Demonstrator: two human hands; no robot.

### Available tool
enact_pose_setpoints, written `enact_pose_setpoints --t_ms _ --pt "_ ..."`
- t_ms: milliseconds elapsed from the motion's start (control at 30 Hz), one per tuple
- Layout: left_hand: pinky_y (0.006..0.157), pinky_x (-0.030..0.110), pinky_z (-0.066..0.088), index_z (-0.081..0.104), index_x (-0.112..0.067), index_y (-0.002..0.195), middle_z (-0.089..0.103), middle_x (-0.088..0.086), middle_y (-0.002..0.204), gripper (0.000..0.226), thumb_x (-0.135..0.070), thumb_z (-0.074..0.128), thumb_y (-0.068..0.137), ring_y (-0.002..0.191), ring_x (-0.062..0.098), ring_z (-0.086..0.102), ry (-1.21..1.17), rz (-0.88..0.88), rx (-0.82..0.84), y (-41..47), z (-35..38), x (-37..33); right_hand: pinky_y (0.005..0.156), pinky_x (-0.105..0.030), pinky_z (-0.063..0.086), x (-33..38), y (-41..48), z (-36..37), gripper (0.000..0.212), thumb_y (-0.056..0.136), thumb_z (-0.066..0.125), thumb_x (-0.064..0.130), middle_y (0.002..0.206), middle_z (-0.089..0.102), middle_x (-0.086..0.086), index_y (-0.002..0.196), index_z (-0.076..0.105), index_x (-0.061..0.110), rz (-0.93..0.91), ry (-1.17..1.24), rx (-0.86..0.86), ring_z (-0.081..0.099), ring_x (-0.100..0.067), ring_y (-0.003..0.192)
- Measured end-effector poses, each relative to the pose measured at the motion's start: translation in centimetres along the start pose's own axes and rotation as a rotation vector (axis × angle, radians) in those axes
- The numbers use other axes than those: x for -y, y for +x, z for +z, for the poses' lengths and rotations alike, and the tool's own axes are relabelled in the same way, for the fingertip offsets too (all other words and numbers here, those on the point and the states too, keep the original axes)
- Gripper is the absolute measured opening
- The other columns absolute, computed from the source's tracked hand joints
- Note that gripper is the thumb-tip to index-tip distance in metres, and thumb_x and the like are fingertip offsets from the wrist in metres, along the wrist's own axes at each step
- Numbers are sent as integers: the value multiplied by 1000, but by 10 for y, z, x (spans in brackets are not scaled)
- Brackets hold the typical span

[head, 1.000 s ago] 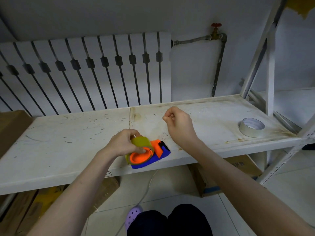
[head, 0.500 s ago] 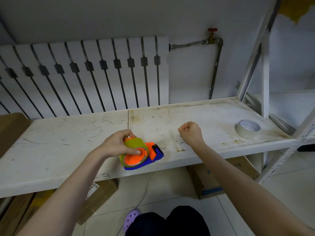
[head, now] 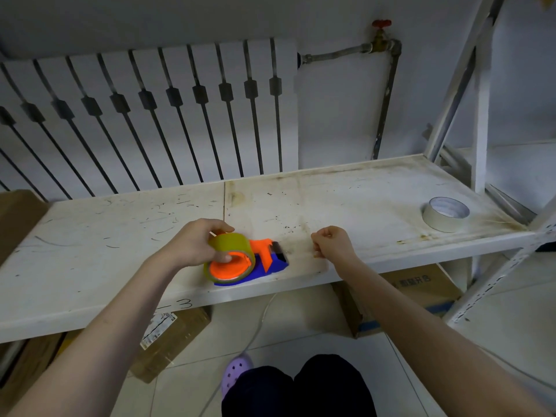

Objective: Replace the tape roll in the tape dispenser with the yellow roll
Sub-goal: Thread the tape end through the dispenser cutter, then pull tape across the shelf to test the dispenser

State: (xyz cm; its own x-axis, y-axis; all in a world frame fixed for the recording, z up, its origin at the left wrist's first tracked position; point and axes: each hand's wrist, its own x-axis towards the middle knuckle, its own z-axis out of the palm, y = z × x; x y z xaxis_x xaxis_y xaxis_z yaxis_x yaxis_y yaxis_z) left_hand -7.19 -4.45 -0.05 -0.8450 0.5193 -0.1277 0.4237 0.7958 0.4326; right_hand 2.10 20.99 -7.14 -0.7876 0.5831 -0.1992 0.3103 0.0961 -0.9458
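Note:
The yellow tape roll [head: 229, 242] sits on the orange hub of the orange and blue tape dispenser [head: 270, 263], which rests near the front edge of the white shelf [head: 90, 251]. My left hand [head: 195, 243] grips the yellow roll from the left, thumb on the hub. To the right of the dispenser's cutter end, my right hand [head: 331, 245] hovers just above the shelf with fingers pinched closed. Whether a strip of tape is between them is too faint to tell. A pale tape roll [head: 446, 213] lies flat at the shelf's far right.
A white radiator [head: 150, 115] and a pipe with a red valve [head: 381, 25] stand behind the shelf. Slanted shelf posts [head: 481, 115] rise at the right. Cardboard boxes [head: 421, 287] lie on the tiled floor below, beside a cable and a purple shoe [head: 236, 371].
My right hand has moved from above the shelf's middle, rightward and down towards the front edge. My left hand stays on the yellow roll on the dispenser.

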Motion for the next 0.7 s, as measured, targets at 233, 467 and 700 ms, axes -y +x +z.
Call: enact_pose_setpoints --t_ms 233,467,700 --pt "105 37 41 46 -26 138 47 -2 144 77 -46 76 70 132 20 45 186 135 -71 -14 9 -36 65 -30 51 -6 1 5 22 78 70 21 68 56 -4 84 54 7 23 6 -3 52 -14 57" --pt "104 38 32 65 -25 104 64 -4 111 25 -35 49 88 110 21 56 642 305 -108 -9 47 -68 60 -26 46 -11 4 6 25 75 73 23 76 58 -9 77 49 15 38 -38 -35 50 -16 59" --pt "97 35 38 64 -27 109 64 -6 110 27 -36 52 86 109 19 55 675 317 -86 -6 54 -58 67 -32 50 -9 11 6 21 72 74 16 67 56 -4 73 53 11 3 -150 4 52 -16 57"
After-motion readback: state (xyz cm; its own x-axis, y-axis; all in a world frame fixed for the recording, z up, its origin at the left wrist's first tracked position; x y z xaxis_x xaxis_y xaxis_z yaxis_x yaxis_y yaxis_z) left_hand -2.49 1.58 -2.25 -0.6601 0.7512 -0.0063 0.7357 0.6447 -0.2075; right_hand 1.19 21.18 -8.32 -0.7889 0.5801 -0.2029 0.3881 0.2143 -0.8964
